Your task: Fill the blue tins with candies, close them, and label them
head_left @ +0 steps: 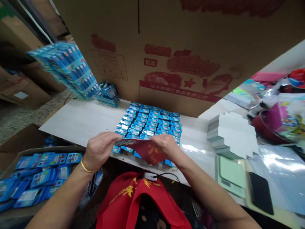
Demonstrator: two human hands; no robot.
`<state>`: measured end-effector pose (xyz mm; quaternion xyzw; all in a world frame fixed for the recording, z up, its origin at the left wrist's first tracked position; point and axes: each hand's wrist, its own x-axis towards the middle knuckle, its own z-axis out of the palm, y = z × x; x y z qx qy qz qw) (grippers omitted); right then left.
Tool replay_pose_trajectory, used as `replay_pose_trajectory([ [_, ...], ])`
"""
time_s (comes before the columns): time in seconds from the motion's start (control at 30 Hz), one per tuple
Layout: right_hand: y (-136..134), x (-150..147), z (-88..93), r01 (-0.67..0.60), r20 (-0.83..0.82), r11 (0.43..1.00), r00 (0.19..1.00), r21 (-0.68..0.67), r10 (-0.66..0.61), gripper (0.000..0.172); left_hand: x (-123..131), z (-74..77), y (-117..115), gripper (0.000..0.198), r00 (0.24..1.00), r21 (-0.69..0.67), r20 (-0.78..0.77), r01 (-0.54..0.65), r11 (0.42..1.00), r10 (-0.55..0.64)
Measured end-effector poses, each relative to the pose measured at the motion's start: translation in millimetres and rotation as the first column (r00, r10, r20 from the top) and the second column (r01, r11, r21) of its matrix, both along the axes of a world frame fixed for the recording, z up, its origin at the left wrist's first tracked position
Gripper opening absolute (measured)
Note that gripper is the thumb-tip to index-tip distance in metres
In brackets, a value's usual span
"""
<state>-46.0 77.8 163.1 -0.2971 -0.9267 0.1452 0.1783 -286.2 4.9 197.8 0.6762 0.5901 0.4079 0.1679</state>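
The reddish sheet (150, 152) (patterned) hangs, top edge straight.

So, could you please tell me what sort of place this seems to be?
Probably a small packing workshop: rows of blue packs lie on a white table, more fill an open carton, and a large cardboard box stands behind.

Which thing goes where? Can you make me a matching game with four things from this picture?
Things:
1. reddish sheet
2. gold bangle
3. black phone
4. big cardboard box

Places:
A. around the left wrist
B. behind the rows of blue packs
C. held by the left hand and right hand
D. beside the pale green scale

Right pairs: 1-C, 2-A, 3-D, 4-B
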Motion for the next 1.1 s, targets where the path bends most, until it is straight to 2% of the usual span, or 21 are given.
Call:
replay_pose_trajectory([
  [0.1, 4.9, 30.3, -11.5, 0.049, 0.025, 0.997, 0.999, -0.067, -0.048, 0.018, -7.6, -7.6, 1.2, 0.014, 0.994, 0.034, 0.026, -0.109, 0.993, 0.109],
  [0.2, 6.8, 55.7, -11.2, 0.066, -0.127, 0.958, 0.986, -0.277, -0.104, 0.022, -13.3, -9.2, 5.8, 0.011, 0.986, 0.042, 0.064, -0.154, 0.987, 0.151],
  [0.27, 9.5, 65.2, -8.9, 0.089, -0.223, 0.888, 0.952, -0.452, -0.209, 0.021, -13.6, -10.4, 13.1, 0.011, 0.981, -0.002, 0.113, -0.158, 0.987, 0.158],
  [0.33, 16.4, 70.5, -10.7, 0.138, -0.254, 0.788, 0.901, -0.6, -0.351, 0.021, -9.5, -17.8, 24.1, 0.013, 0.956, -0.066, 0.208, -0.197, 0.978, 0.206],
  [0.43, 34.7, 76.5, -31.0, 0.21, -0.224, 0.654, 0.827, -0.726, -0.515, 0.027, 3.8, -46.7, 44.2, 0.017, 0.887, -0.228, 0.358, -0.22, 0.949, 0.291],
  [0.5, 50.5, 81.5, -57.0, 0.28, -0.174, 0.624, 0.806, -0.73, -0.566, 0.029, 14.8, -75.0, 56.2, 0.021, 0.822, -0.371, 0.44, -0.201, 0.907, 0.362],
  [0.6, 74.5, 88.5, -101.2, 0.447, -0.013, 0.65, 0.818, -0.614, -0.574, 0.026, 30.3, -117.0, 68.4, 0.029, 0.649, -0.627, 0.551, -0.093, 0.774, 0.525],
  [0.67, 85.6, 87.8, -123.1, 0.568, 0.142, 0.685, 0.806, -0.455, -0.574, 0.023, 39.5, -137.6, 73.0, 0.033, 0.553, -0.713, 0.603, 0.049, 0.7, 0.575],
  [0.7, 88.1, 83.8, -129.6, 0.613, 0.192, 0.71, 0.788, -0.346, -0.585, 0.022, 43.6, -145.1, 74.5, 0.033, 0.521, -0.73, 0.613, 0.087, 0.678, 0.593],
  [0.77, 85.6, 65.2, -133.6, 0.63, 0.189, 0.767, 0.774, -0.125, -0.605, 0.02, 50.2, -155.4, 76.1, 0.033, 0.476, -0.745, 0.626, 0.129, 0.655, 0.618],
  [0.83, 74.5, 31.4, -129.5, 0.532, 0.101, 0.847, 0.841, 0.02, -0.531, 0.023, 53.4, -161.1, 76.6, 0.031, 0.445, -0.751, 0.634, 0.159, 0.641, 0.633],
  [0.9, 59.7, -11.2, -124.4, 0.34, 0.057, 0.94, 0.938, 0.034, -0.341, 0.027, 52.8, -164.1, 76.8, 0.028, 0.392, -0.739, 0.663, 0.207, 0.641, 0.637],
  [0.93, 52.6, -32.0, -123.4, 0.259, 0.06, 0.966, 0.964, 0.025, -0.26, 0.029, 51.3, -165.0, 76.9, 0.026, 0.359, -0.728, 0.68, 0.226, 0.648, 0.639],
  [1.0, 41.3, -64.9, -126.5, 0.18, 0.11, 0.983, 0.977, 0.022, -0.181, 0.03, 46.8, -166.4, 77.6, 0.021, 0.28, -0.708, 0.706, 0.257, 0.658, 0.651],
  [1.1, 32.9, -84.0, -141.9, 0.121, 0.177, 0.991, 0.976, 0.054, -0.128, 0.032, 39.8, -169.6, 79.4, 0.015, 0.164, -0.696, 0.711, 0.304, 0.651, 0.684],
])
